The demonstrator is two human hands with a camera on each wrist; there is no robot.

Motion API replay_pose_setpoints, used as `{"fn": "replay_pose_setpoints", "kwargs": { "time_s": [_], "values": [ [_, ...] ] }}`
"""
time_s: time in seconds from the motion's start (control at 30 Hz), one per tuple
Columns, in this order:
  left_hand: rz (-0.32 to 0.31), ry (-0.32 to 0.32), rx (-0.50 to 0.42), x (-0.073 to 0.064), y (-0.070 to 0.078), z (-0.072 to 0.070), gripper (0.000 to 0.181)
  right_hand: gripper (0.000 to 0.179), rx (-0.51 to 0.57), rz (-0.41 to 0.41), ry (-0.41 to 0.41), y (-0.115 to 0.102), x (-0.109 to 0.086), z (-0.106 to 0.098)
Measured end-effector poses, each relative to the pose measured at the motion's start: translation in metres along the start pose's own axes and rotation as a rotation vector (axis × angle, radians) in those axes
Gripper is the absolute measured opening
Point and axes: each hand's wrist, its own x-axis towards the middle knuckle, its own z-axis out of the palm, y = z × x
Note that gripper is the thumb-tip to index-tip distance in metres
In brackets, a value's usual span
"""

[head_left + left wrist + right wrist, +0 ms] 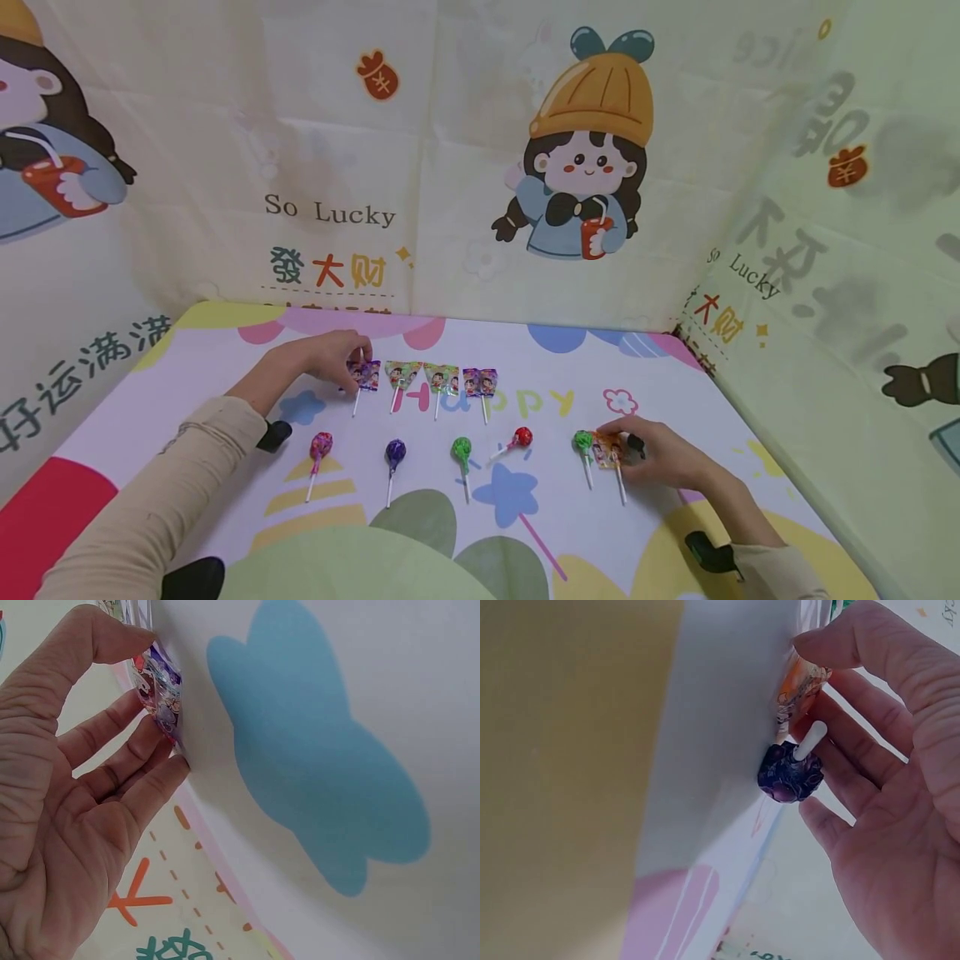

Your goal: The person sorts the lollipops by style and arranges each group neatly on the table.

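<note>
At the left end of the upper row, my left hand (330,357) holds a flat purple-wrapped lollipop (367,375) by its wrapper. The left wrist view shows thumb and fingertips at the edges of that wrapper (161,686). On the right, my right hand (663,454) pinches an orange-wrapped lollipop (606,450), whose white stick points toward me. A dark purple round lollipop (784,776) lies under the right fingers, beside the orange wrapper (802,686). Just left of the orange one lies a green round lollipop (582,442).
Two green-wrapped lollipops (403,375) and another purple-wrapped lollipop (480,382) continue the upper row. Below lie round lollipops: pink (321,444), purple (395,452), green (461,450), and a slanted red one (522,437). A printed cloth wall (465,167) borders the table's back.
</note>
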Motion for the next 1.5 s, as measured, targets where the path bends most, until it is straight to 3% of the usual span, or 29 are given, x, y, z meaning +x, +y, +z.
{"fn": "replay_pose_setpoints", "kwargs": {
  "time_s": [0.87,1.33,1.5],
  "values": [
    [0.003,0.006,0.000,0.000,0.001,0.003,0.054,0.052,-0.048,0.017,0.095,0.004,0.000,0.008],
    [-0.006,0.011,-0.007,-0.001,0.002,0.001,0.054,0.055,-0.050,0.028,0.184,-0.004,0.001,-0.007],
    [-0.003,0.011,-0.006,-0.002,0.001,0.001,0.054,0.054,-0.058,-0.004,0.195,-0.006,0.005,-0.012]
  ]
}}
